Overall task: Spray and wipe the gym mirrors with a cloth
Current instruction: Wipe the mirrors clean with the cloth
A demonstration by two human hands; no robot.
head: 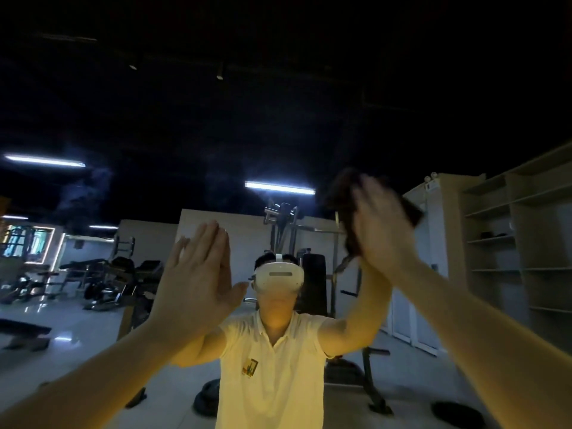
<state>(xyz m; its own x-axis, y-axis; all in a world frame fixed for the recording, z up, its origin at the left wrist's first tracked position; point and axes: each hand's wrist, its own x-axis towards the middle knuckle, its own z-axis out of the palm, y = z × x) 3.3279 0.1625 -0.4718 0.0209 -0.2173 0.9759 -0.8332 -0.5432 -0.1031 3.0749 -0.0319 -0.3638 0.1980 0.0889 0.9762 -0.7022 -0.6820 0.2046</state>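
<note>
The gym mirror (216, 134) fills the whole view, and I see my own reflection in it. My left hand (195, 274) lies flat against the glass with straight fingers, left of centre. My right hand (382, 224) is raised higher at the right, blurred, its straight fingers pressing a dark brown cloth (346, 196) onto the mirror. The cloth bunches out above and to the left of the palm, with an end hanging down below it. No spray bottle is in view.
Everything else is reflection: weight benches (102, 274) at the left, a multi-gym machine (284, 221) behind me, weight plates (207, 397) on the floor, bare wooden shelves (501, 243) at the right, and strip lights (278, 187) on a dark ceiling.
</note>
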